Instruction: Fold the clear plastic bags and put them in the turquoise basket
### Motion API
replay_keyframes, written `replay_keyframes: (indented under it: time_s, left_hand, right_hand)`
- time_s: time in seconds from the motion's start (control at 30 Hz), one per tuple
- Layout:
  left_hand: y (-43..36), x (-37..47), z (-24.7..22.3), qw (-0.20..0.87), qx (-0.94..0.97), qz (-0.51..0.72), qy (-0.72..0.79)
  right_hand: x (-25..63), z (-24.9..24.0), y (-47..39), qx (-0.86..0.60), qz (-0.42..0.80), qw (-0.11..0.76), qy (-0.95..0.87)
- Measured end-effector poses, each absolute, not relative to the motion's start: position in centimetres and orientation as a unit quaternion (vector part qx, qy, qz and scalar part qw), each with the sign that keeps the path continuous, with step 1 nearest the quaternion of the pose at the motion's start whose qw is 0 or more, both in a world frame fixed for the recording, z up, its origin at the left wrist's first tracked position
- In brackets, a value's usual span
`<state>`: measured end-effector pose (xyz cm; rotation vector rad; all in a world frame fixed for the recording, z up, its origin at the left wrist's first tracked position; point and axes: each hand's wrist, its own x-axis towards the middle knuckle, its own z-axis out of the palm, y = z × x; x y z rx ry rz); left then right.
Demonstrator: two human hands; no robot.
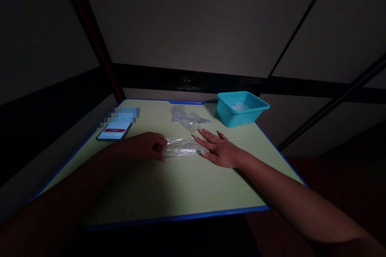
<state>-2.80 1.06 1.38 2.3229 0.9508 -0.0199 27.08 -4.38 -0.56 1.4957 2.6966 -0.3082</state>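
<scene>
A clear plastic bag (182,146) lies stretched flat between my two hands on the pale green table (187,192). My left hand (152,145) has its fingers curled at the bag's left end, gripping it. Flat over the right end of the bag rests my right hand (218,149), its fingers spread and palm down. Just beyond them, another crumpled clear plastic bag (188,119) lies on the table, touched by neither hand.
A turquoise basket (238,115) with something whitish inside stands at the table's back right corner. At the left lies a phone (114,131) with a lit screen. Dark-banded panels rise behind the table's blue edge.
</scene>
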Motion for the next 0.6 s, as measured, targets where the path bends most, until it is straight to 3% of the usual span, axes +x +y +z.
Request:
replay_keyframes:
  time_s: [0.13, 0.27, 0.37, 0.47, 0.6]
  left_hand:
    - [0.7, -2.6, 2.2, 0.293, 0.876, 0.027, 0.382]
    - [0.0, -1.7, 2.7, 0.174, 0.875, 0.201, 0.405]
    - [-0.8, -0.5, 2.0, 0.098, 0.889, 0.259, 0.364]
    - [-2.6, 1.3, 0.7, 0.038, 0.912, 0.247, 0.325]
    - [-5.9, 4.4, -0.6, 0.013, 0.939, 0.129, 0.319]
  right_hand:
    - [27.0, -0.2, -4.6, 0.483, -0.112, 0.020, 0.868]
    - [26.6, 0.0, -4.8, 0.490, -0.118, 0.013, 0.863]
    - [26.4, 0.0, -4.9, 0.495, -0.119, 0.005, 0.861]
    - [26.2, -0.1, -4.9, 0.492, -0.119, 0.000, 0.862]
    - [26.2, -0.5, -4.9, 0.483, -0.114, -0.010, 0.868]
